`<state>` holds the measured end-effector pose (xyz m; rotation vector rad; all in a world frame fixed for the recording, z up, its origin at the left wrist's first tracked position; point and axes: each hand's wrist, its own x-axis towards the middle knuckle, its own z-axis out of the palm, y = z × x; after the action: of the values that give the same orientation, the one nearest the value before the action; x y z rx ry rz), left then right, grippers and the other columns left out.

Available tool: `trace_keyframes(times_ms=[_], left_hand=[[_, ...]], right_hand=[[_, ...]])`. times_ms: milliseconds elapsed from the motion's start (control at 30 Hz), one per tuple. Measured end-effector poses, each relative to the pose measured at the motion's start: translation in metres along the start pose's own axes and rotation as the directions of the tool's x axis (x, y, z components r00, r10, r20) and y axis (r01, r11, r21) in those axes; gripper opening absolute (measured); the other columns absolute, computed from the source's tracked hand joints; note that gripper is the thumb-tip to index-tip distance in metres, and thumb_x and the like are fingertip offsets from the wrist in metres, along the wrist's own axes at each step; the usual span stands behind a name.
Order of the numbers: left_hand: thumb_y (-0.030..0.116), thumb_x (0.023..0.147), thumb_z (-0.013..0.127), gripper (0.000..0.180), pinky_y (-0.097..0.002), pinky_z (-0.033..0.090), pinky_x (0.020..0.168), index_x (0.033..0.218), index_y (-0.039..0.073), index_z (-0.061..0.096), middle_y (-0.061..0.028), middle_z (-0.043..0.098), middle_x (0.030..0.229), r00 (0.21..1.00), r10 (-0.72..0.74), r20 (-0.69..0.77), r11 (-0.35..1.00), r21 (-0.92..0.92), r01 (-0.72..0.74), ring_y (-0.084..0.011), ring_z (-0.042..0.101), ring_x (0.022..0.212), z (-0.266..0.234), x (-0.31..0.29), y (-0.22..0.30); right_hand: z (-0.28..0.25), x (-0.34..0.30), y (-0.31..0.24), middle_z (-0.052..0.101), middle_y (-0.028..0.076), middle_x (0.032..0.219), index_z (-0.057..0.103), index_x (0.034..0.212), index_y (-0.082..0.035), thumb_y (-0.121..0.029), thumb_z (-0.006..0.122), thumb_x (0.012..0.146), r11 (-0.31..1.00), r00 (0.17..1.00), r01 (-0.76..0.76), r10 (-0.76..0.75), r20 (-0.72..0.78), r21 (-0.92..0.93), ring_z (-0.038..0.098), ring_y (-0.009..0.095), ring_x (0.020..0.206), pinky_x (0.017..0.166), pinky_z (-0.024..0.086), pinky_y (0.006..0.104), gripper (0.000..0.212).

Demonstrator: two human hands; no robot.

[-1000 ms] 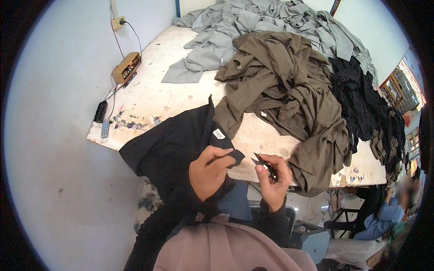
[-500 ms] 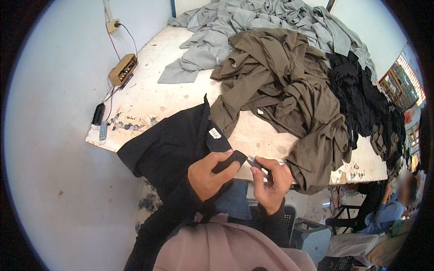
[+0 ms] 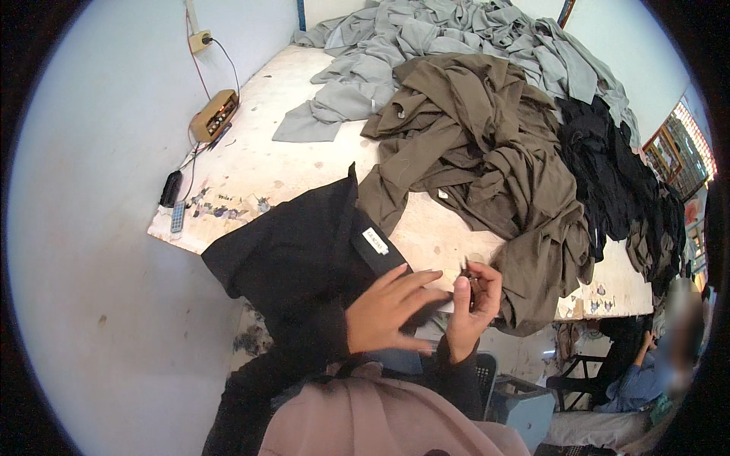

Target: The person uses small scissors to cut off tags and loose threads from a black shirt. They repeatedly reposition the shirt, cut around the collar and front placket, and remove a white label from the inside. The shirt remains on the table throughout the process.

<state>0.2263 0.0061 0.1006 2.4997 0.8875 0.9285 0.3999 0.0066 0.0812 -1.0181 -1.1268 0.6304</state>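
A black garment lies spread over the table's near edge, with a small white label sewn on its band. Over the lower end of that band is my left hand, fingers spread and nothing gripped; whether it touches the cloth I cannot tell. To its right, my right hand is closed around small dark thread snips, their points sticking up past the fingers. Most of the snips is hidden in that hand.
Brown garments are heaped beyond my hands, with grey cloth behind and black clothes to the right. Along the left wall stand a radio and a remote control. A person sits at the far right.
My left hand has let go of the black band and spread its fingers, shifting right and down. The right hand has drawn slightly right with the snips. The labelled band now lies straighter.
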Motion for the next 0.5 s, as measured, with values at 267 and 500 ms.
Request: trace_keyframes(times_ms=[267,500], left_hand=[[0.022,0.077,0.082,0.058,-0.0437,0.049,0.087,0.116,-0.001,0.047,-0.0167,0.053,0.108,0.67,-0.353,-0.653,0.853,0.069,0.517,-0.0374,0.058,0.104,-0.003,0.012,-0.091],[-0.004,0.094,0.058,0.056,-0.0304,0.053,0.093,0.146,-0.004,0.035,-0.0188,0.066,0.123,0.706,-0.708,0.02,0.209,-0.949,0.237,-0.019,0.066,0.107,-0.025,-0.012,-0.111]], right_hand=[[-0.007,0.005,-0.001,0.044,-0.008,0.07,0.062,0.096,-0.003,-0.006,0.072,0.09,0.984,0.988,-0.151,0.154,0.028,-0.091,0.037,0.001,0.061,0.054,0.026,0.0197,0.012],[0.004,0.01,0.007,0.05,-0.005,0.071,0.07,0.093,0.001,-0.003,0.071,0.091,0.985,0.966,-0.151,0.165,0.201,-0.082,0.04,0.005,0.064,0.058,0.031,0.0224,0.005]])
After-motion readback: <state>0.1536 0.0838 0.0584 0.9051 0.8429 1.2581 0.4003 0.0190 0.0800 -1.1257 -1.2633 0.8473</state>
